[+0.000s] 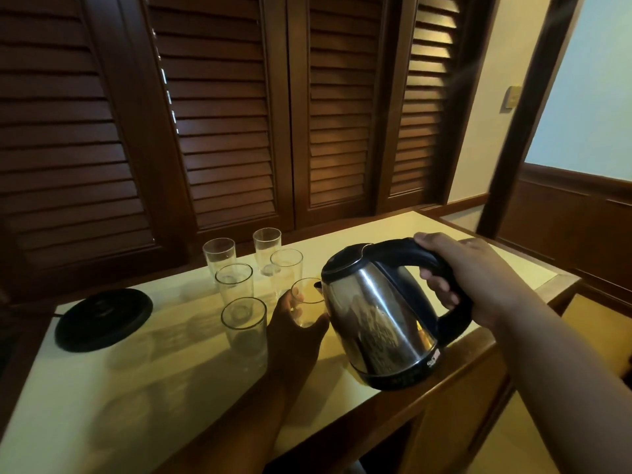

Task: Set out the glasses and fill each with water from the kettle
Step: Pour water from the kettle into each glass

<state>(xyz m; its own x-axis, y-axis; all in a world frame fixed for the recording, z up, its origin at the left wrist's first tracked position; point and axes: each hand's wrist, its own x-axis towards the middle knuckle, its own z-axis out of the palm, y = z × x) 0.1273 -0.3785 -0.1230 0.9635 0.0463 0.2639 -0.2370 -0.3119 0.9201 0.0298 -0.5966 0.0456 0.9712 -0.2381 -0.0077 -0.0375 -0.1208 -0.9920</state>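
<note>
A steel kettle (379, 319) with a black lid and handle hangs tilted above the table's right edge, its handle gripped by my right hand (458, 271). The spout touches the rim of a clear glass (307, 302) that my left hand (290, 333) holds around its side. Several other clear glasses stand in two rows to the left and behind: the nearest (244, 323), one behind it (234, 280), another (286, 268), and two at the back (219, 253) (266, 244). I cannot tell whether they hold water.
The kettle's round black base (102, 318) lies at the left of the cream table (136, 405), with a cord going off left. Dark louvred wooden doors (222, 131) stand right behind the table. A wooden frame edges the table on the right.
</note>
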